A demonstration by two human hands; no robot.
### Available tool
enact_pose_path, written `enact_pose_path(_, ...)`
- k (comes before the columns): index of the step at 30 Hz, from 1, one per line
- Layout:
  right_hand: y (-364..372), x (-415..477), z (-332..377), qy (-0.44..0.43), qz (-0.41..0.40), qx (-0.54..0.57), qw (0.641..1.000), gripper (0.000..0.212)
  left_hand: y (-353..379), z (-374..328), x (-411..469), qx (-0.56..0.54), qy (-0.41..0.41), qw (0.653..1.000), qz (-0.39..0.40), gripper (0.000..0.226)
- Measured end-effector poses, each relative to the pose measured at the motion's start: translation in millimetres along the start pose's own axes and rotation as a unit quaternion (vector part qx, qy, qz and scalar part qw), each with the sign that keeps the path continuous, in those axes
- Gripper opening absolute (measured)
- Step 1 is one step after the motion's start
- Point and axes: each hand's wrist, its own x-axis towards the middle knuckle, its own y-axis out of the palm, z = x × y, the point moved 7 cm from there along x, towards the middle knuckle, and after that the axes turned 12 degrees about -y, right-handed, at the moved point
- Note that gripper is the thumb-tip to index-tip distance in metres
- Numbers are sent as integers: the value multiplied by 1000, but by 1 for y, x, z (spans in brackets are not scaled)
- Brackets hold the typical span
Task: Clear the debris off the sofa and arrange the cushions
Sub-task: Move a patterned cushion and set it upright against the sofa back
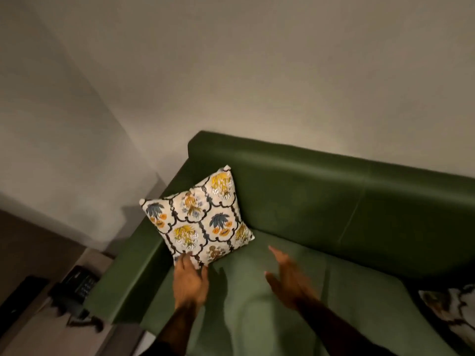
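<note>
A patterned cushion [199,218], cream with yellow and blue floral motifs, leans tilted in the left corner of the green sofa [321,196], against the armrest and backrest. My left hand [190,278] rests at the cushion's lower corner, fingertips touching its edge, not gripping it. My right hand [288,276] hovers open over the seat to the right of the cushion, fingers spread and blurred, holding nothing. A second patterned cushion [452,312] shows partly at the right edge of the seat. No debris is visible on the seat.
A side table [38,330] stands left of the sofa armrest, with a black telephone [77,281] and a dark flat object [18,296] on it. Plain walls meet behind the sofa's left end.
</note>
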Motion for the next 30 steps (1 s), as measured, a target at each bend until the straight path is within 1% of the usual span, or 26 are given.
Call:
enact_pose_path(2, 23, 44, -11, 24, 40, 39, 998, 81, 3, 24, 43, -116, -91, 989, 17, 74)
enact_pose_path(4, 49, 97, -25, 59, 63, 69, 994, 95, 16, 44, 93, -220, -146, 963, 53, 77)
enact_pose_path(6, 75, 146, -36, 88, 50, 125, 987, 106, 29, 58, 137, -277, -150, 945, 88, 79)
enact_pose_path(8, 94, 185, -43, 117, 18, 206, 971, 114, 36, 65, 169, -295, -126, 941, 105, 88)
enact_pose_path(9, 104, 203, -47, 128, 4, 248, 960, 116, 39, 69, 184, -310, -113, 938, 108, 94)
enact_pose_path(11, 121, 230, -52, 124, -17, 306, 944, 118, 44, 74, 208, -330, -91, 932, 116, 103)
enact_pose_path(13, 131, 243, -55, 117, -25, 318, 941, 118, 48, 76, 221, -325, -77, 932, 140, 101)
enact_pose_path(15, 133, 245, -62, 120, -47, 307, 943, 111, 58, 76, 228, -304, -63, 934, 176, 91)
enact_pose_path(17, 127, 233, -71, 130, -81, 284, 946, 103, 66, 71, 229, -273, -42, 939, 204, 91)
enact_pose_path(19, 121, 208, -83, 155, -97, 265, 947, 103, 76, 61, 224, -239, -30, 942, 234, 95)
enact_pose_path(21, 113, 167, -104, 197, -133, 263, 935, 104, 93, 34, 216, -207, -1, 939, 274, 88)
enact_pose_path(23, 102, 120, -125, 235, -191, 241, 922, 95, 114, -1, 205, -163, 41, 940, 297, 81)
enact_pose_path(25, 88, 84, -141, 257, -242, 206, 913, 92, 137, -36, 194, -141, 83, 932, 322, 86)
enact_pose_path(26, 82, 74, -147, 262, -254, 187, 912, 94, 147, -49, 191, -132, 94, 930, 329, 94)
enact_pose_path(28, 79, 69, -157, 255, -251, 154, 921, 97, 160, -58, 192, -117, 76, 936, 323, 108)
enact_pose_path(30, 80, 73, -164, 239, -234, 158, 929, 98, 159, -55, 192, -121, 59, 944, 300, 109)
